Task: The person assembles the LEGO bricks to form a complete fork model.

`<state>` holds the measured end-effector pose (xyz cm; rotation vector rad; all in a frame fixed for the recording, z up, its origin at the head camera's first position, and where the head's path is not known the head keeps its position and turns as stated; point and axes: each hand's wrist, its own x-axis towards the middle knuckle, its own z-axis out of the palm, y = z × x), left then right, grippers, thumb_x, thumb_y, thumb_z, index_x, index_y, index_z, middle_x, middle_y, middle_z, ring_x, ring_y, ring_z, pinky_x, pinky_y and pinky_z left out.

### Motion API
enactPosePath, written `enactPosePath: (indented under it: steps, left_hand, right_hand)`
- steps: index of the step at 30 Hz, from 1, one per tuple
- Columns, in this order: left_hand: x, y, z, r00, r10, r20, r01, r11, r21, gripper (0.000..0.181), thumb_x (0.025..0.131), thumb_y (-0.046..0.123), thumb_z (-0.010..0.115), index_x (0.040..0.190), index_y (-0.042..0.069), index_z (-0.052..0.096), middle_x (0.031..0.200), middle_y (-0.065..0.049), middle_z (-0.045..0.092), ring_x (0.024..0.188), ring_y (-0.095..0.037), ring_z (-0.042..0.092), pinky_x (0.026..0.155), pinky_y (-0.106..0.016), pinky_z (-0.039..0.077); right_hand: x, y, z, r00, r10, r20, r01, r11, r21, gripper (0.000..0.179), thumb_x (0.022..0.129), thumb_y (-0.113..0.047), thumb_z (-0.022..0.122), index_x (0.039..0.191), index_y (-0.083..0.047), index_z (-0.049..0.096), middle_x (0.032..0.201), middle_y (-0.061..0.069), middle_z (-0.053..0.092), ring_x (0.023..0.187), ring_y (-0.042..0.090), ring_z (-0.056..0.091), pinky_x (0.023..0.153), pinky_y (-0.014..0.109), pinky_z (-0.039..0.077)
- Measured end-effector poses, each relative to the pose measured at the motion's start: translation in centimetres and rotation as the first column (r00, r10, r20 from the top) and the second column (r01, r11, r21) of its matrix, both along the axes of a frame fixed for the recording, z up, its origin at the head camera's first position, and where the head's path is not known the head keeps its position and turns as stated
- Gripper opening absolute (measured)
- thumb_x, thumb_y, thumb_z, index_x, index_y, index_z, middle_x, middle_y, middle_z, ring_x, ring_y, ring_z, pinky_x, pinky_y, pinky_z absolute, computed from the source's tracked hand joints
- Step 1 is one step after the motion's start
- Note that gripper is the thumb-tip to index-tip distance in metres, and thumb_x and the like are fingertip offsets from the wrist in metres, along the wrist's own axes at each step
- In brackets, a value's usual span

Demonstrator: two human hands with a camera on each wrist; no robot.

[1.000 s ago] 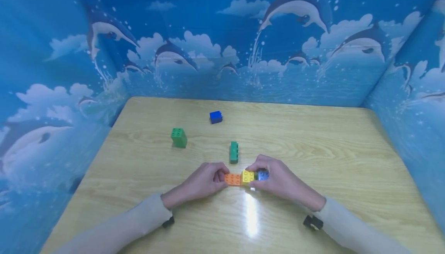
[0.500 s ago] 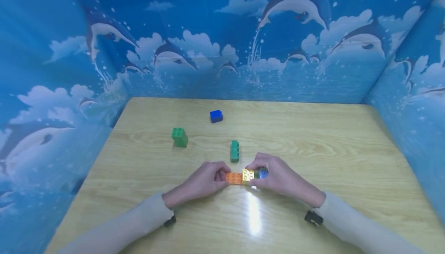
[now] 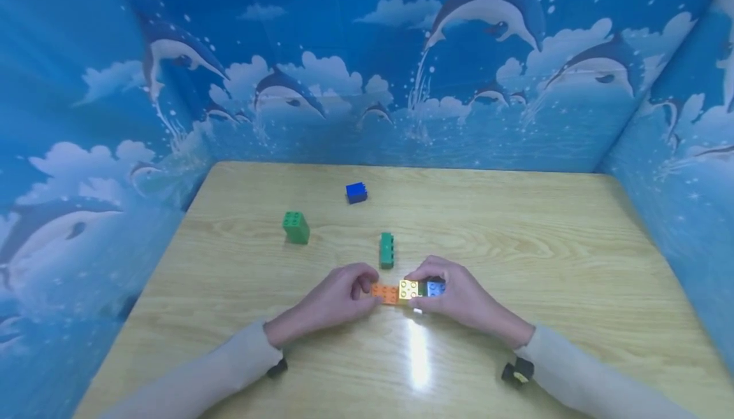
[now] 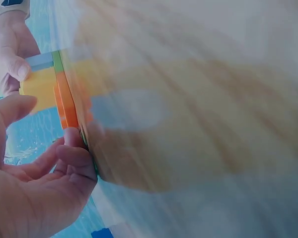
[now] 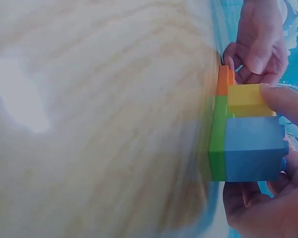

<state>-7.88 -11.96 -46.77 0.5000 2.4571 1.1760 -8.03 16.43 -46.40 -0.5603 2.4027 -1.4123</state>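
Observation:
A low row of toy building bricks lies on the table: a flat orange brick (image 3: 385, 293) at left and a green brick (image 5: 217, 139) at right. On top stand a yellow brick (image 3: 408, 290) and, to its right, a light blue brick (image 5: 253, 148). My right hand (image 3: 453, 288) pinches the yellow brick, thumb on its near side and index finger at its far side. Loosely bent around the orange brick's left end is my left hand (image 3: 341, 295). Its thumb (image 4: 25, 106) stands apart from the orange brick, while other fingertips are right at its end.
Beyond the hands, a dark green brick (image 3: 387, 251) lies on its side. A tall green block (image 3: 296, 228) stands farther left, and a dark blue brick (image 3: 356, 193) sits near the back of the wooden table (image 3: 516, 228). Dolphin-print cloth (image 3: 367, 113) encloses the back and sides.
My left index finger has lifted off the orange brick and the gap between thumb and finger has widened. The right hand has stayed on the yellow brick.

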Motion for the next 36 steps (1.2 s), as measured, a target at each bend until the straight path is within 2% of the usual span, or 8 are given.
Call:
enactPosePath:
  steps: [3,8,13,16,23,30,36]
  left_hand:
    - [-0.1,-0.3,0.3,0.998,0.054,-0.012,-0.054,0.998,0.024,0.052,0.099,0.032,0.082,0.141,0.007,0.065,0.111,0.001,0.066,0.091,-0.015,0.063,0.077,-0.032,0.058]
    - [-1.0,-0.8,0.8,0.985,0.130,-0.116,-0.122,0.990,0.070,0.062,0.101,0.032,0.080,0.151,0.005,0.055,0.129,-0.007,0.064,0.104,-0.020,0.061,0.085,-0.036,0.058]
    - [-2.5,-1.3,1.1,0.966,0.135,-0.222,-0.129,0.991,0.042,0.065,0.105,0.029,0.074,0.157,0.003,0.045,0.141,-0.014,0.056,0.110,-0.025,0.059,0.084,-0.037,0.056]
    - [-3.6,-1.6,1.3,0.954,0.150,-0.258,-0.147,0.989,0.030,0.064,0.106,0.024,0.072,0.159,0.002,0.042,0.144,-0.018,0.053,0.113,-0.029,0.058,0.086,-0.039,0.056]
    - [-6.1,-1.5,1.3,0.939,0.249,-0.239,-0.242,0.969,0.057,0.070,0.105,0.019,0.070,0.163,0.001,0.035,0.152,-0.021,0.045,0.115,-0.033,0.056,0.093,-0.047,0.056]
    - [-8.3,-0.9,1.2,0.916,0.340,-0.213,-0.335,0.940,0.057,0.072,0.106,0.022,0.068,0.166,0.004,0.032,0.160,-0.017,0.037,0.120,-0.033,0.057,0.098,-0.049,0.057]
    - [-9.9,-0.1,0.8,0.896,0.404,-0.186,-0.387,0.914,0.120,0.070,0.107,0.019,0.067,0.166,0.002,0.033,0.159,-0.017,0.038,0.112,-0.030,0.058,0.085,-0.045,0.057]
  right_hand:
    - [0.1,0.0,-0.2,1.000,-0.012,0.016,0.012,1.000,-0.020,0.038,0.084,-0.021,0.096,0.119,-0.020,0.081,0.114,-0.005,0.072,0.109,0.021,0.066,0.099,0.039,0.056]
    - [0.2,0.1,-0.3,0.999,-0.026,0.029,0.027,1.000,-0.016,0.039,0.084,-0.022,0.096,0.120,-0.023,0.081,0.117,-0.007,0.072,0.112,0.020,0.066,0.100,0.039,0.056]
    - [0.4,0.1,-0.2,0.999,-0.019,0.027,0.019,1.000,-0.019,0.039,0.085,-0.022,0.095,0.122,-0.020,0.081,0.118,-0.005,0.072,0.113,0.022,0.066,0.101,0.038,0.056]
    - [0.4,0.0,0.0,0.999,-0.018,0.030,0.019,1.000,-0.021,0.040,0.086,-0.023,0.095,0.122,-0.019,0.081,0.117,-0.005,0.072,0.113,0.022,0.066,0.100,0.036,0.057]
    - [0.4,0.1,0.3,0.998,-0.034,0.051,0.035,0.999,-0.020,0.040,0.086,-0.023,0.095,0.122,-0.018,0.081,0.116,-0.004,0.072,0.112,0.021,0.066,0.099,0.037,0.057]
    - [0.4,0.0,0.2,0.997,-0.036,0.061,0.037,0.999,-0.019,0.040,0.086,-0.024,0.095,0.123,-0.018,0.081,0.115,-0.004,0.072,0.111,0.021,0.066,0.099,0.038,0.057]
    - [0.4,-0.1,0.2,0.998,-0.041,0.052,0.042,0.999,-0.012,0.040,0.085,-0.024,0.096,0.122,-0.018,0.081,0.114,-0.005,0.073,0.110,0.021,0.066,0.098,0.037,0.057]
